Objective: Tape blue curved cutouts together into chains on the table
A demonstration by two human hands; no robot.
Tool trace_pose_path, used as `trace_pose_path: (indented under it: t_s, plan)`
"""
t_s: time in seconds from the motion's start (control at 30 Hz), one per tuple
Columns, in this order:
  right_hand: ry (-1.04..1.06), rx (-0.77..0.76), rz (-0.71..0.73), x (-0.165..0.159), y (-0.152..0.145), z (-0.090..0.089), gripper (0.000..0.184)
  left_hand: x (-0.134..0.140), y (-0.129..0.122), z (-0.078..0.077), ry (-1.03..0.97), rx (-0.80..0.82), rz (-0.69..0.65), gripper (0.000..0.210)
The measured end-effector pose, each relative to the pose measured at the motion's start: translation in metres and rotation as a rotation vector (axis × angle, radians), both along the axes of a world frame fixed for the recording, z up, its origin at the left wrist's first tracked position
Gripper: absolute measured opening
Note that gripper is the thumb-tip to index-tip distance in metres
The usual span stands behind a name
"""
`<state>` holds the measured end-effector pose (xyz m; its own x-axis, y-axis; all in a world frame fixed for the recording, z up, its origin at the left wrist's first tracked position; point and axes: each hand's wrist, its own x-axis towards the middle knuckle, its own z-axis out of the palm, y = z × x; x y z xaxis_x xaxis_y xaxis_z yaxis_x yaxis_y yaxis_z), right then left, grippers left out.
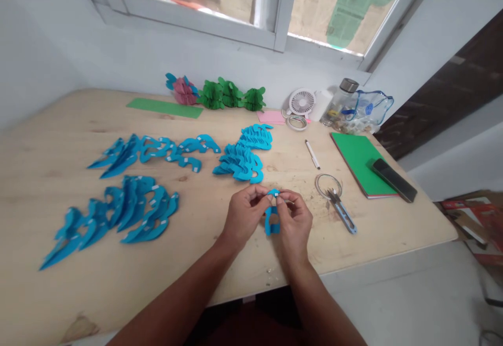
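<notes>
Near the front of the wooden table, my left hand [244, 211] and my right hand [294, 218] pinch a small blue paper cutout [272, 224] between them. A white square patch shows on its top edge, between my fingertips. The cutout's lower part hangs down between the hands, curved with an opening in it. Just beyond my hands sit two bunches of folded blue paper cutouts [238, 164]. On the left lie rows of blue paper pieces [133, 204] with white patches on them. To the right of my right hand rest thread snips [342, 212] with light blue handles.
Green paper figures [231, 95] and a pink one [184, 90] stand by the wall, behind a green strip [165, 107]. A small fan [302, 102], a bottle [341, 100], a pen [313, 154], a wire ring [328, 177] and a phone [393, 179] on green sheets [359, 157] occupy the right.
</notes>
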<state>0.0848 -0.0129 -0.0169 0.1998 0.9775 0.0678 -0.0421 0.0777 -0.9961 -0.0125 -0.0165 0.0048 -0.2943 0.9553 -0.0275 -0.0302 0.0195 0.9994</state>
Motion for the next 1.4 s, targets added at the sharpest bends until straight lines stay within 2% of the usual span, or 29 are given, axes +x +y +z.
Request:
trace_pose_path:
  t_s: [0.13, 0.63, 0.83, 1.2, 1.3, 1.4]
  plan:
    - [0.026, -0.04, -0.007, -0.0021, -0.0011, 0.0025, 0.013, 0.0001, -0.0001, 0.0004, -0.011, -0.009, -0.005, 0.009]
    - [0.0, -0.003, -0.026, -0.0013, 0.0006, -0.0018, 0.016, -0.0002, 0.0004, -0.0005, -0.089, 0.018, -0.053, 0.007]
    - [-0.068, 0.022, -0.029, 0.0019, 0.0023, -0.0053, 0.015, 0.0, -0.0005, 0.0031, -0.155, 0.032, -0.075, 0.018]
    - [-0.06, -0.003, -0.026, 0.0022, 0.0016, -0.0025, 0.014, -0.0014, 0.0014, 0.0015, -0.051, 0.04, 0.005, 0.025]
    - [-0.069, -0.009, -0.029, 0.0022, 0.0013, -0.0028, 0.014, -0.0016, 0.0013, 0.0021, -0.072, 0.042, 0.064, 0.03]
    - [-0.053, -0.017, -0.018, 0.0018, 0.0012, -0.0031, 0.014, -0.002, 0.0016, 0.0029, -0.101, 0.029, 0.05, 0.03]
